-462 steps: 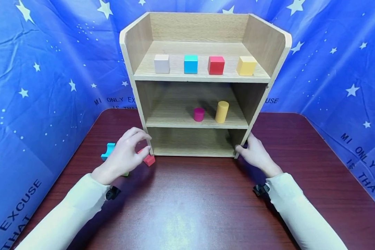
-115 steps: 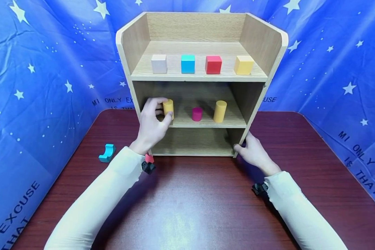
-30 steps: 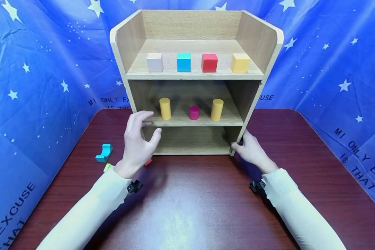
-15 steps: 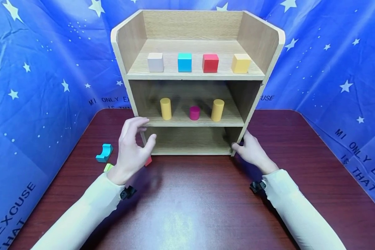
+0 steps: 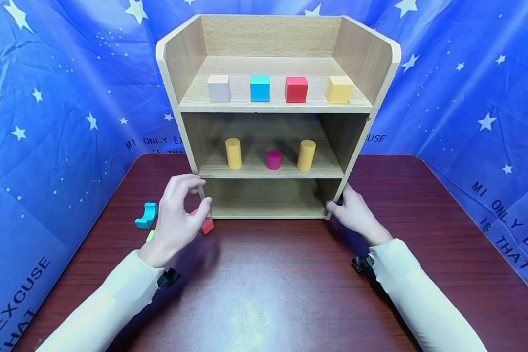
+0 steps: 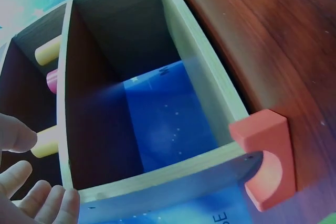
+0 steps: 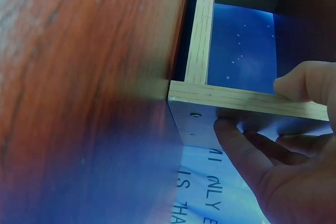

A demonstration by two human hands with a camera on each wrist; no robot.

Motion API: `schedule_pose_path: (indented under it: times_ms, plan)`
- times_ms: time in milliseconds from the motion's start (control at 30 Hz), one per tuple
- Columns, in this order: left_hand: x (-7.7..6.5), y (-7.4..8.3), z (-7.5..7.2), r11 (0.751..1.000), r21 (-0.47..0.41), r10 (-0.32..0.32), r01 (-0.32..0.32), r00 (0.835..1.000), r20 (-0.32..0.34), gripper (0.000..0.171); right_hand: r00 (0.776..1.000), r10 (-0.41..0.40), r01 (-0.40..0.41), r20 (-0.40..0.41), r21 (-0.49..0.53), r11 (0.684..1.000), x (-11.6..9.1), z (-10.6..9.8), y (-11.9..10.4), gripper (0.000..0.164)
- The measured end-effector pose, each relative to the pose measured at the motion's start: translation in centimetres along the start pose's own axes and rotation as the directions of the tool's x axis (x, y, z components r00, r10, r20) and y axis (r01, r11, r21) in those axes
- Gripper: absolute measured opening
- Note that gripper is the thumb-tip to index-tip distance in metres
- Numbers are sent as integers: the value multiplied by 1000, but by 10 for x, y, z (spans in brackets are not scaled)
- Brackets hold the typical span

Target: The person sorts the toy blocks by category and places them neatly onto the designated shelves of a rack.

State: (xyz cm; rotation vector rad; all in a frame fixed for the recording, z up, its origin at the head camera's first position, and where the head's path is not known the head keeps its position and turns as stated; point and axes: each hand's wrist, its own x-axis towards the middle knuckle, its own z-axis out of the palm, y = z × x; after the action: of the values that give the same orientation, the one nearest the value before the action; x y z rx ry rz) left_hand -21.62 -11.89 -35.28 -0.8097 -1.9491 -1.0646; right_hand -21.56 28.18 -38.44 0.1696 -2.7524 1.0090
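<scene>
My left hand (image 5: 176,220) hovers just left of the wooden shelf (image 5: 270,174), thumb and fingers apart and holding nothing. Below it on the table lies a red arch block (image 5: 207,226), partly covered by the hand; the left wrist view shows this arch block (image 6: 268,156) by the shelf's lower corner. My right hand (image 5: 356,215) grips the lower right side panel, and in the right wrist view the right hand (image 7: 294,150) has the thumb inside and fingers outside. Two yellow cylinders (image 5: 233,153) flank a short magenta cylinder (image 5: 274,160) on the middle shelf.
On the top shelf stand a white cube (image 5: 219,89), a blue cube (image 5: 260,89), a red cube (image 5: 296,90) and a yellow cube (image 5: 339,90). Left on the table (image 5: 264,293) are a blue arch block (image 5: 147,216) and a mostly hidden green block (image 5: 150,235).
Earlier, my left hand set a yellow cylinder on the left of the middle shelf and let go. Since then it has moved down and left toward the red arch block. My right hand keeps its grip.
</scene>
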Motion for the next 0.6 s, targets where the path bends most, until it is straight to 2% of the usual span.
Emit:
schedule_pose_path:
  times_ms: [600]
  plan:
    - [-27, -18, -6, 998, 66, -25, 18, 994, 104, 26, 1000, -2, 2, -3, -11, 1000, 0, 0, 0, 43]
